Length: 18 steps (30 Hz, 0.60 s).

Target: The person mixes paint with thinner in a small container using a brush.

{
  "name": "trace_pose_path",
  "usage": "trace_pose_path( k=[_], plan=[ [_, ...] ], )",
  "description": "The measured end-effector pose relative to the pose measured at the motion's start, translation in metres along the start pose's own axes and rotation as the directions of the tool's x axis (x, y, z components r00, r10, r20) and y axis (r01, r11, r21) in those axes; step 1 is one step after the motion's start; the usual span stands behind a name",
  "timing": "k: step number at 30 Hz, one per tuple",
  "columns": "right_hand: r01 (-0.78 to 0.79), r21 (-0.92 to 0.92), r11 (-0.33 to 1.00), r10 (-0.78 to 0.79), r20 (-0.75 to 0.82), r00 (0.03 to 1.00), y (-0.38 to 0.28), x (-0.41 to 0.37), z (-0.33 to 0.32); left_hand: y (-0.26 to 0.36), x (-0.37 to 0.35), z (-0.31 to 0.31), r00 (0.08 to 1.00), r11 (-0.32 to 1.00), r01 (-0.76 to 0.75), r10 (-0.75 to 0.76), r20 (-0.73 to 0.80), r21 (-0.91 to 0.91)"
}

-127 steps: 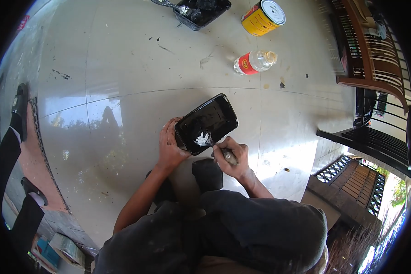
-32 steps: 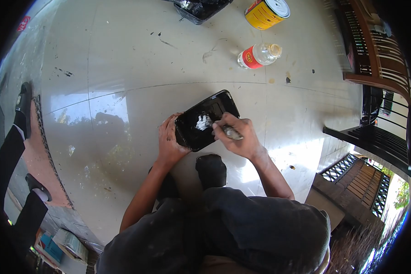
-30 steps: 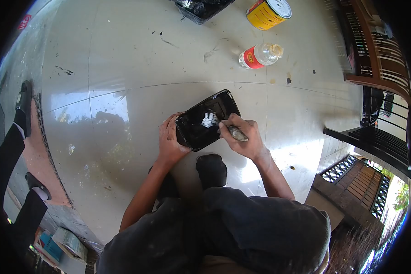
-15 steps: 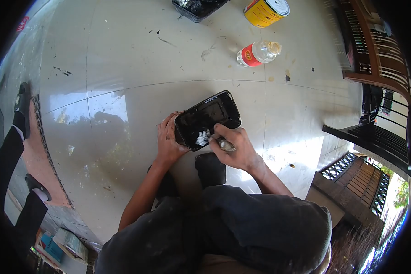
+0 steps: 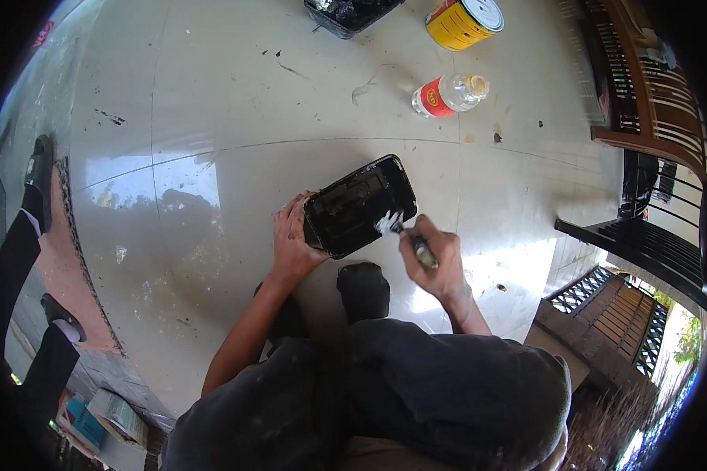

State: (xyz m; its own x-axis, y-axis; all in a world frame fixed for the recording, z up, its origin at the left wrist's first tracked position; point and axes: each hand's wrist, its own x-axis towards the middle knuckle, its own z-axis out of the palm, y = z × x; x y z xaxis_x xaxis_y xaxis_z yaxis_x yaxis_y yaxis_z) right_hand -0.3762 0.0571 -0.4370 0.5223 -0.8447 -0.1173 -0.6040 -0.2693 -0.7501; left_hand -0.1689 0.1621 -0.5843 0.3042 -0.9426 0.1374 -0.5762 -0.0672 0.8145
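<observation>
A black rectangular tray (image 5: 342,220) sits tilted in front of my knees, its inside dark and glossy. My left hand (image 5: 294,242) is closed on the tray's left end, fingers at the upper corner and thumb by the lower one. In my right hand (image 5: 440,263) is a paintbrush (image 5: 389,223), gripped by its stained handle. Its whitish, shiny bristles overlap the tray's lower right edge in this view. Smudges mark the fingers of both hands.
Farther out on the tiled floor (image 5: 251,86) are a clear bottle with a red label (image 5: 437,97), a yellow can (image 5: 457,27) and another black container (image 5: 346,23). A person's shoes (image 5: 64,318) show at left, a dark wooden chair (image 5: 652,118) at right.
My right hand has moved right with the paintbrush, from the tray's lower middle to its right edge. My left hand keeps its hold on the tray.
</observation>
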Motion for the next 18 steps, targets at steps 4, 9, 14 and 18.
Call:
trace_pose_path(
  k=[4,9,14,18],
  plan=[
    [-0.112,0.204,0.973,0.096,0.088,0.992,-0.009,-0.002,0.007,0.000,0.000,0.000,1.000,1.000,-0.018,0.018,-0.002,-0.003],
    [-0.256,0.666,0.700,0.259,0.097,0.961,0.006,0.007,-0.005,0.002,0.000,-0.001,1.000,1.000,0.009,-0.009,0.006,-0.011],
    [-0.291,0.781,0.552,0.420,0.041,0.907,0.032,0.002,-0.015,0.005,0.001,-0.004,0.997,0.997,0.068,-0.066,0.039,-0.028],
    [-0.291,0.858,0.424,0.523,0.031,0.852,0.048,-0.006,-0.012,0.003,0.000,-0.003,0.996,0.997,0.078,-0.078,0.045,-0.018]
  ],
)
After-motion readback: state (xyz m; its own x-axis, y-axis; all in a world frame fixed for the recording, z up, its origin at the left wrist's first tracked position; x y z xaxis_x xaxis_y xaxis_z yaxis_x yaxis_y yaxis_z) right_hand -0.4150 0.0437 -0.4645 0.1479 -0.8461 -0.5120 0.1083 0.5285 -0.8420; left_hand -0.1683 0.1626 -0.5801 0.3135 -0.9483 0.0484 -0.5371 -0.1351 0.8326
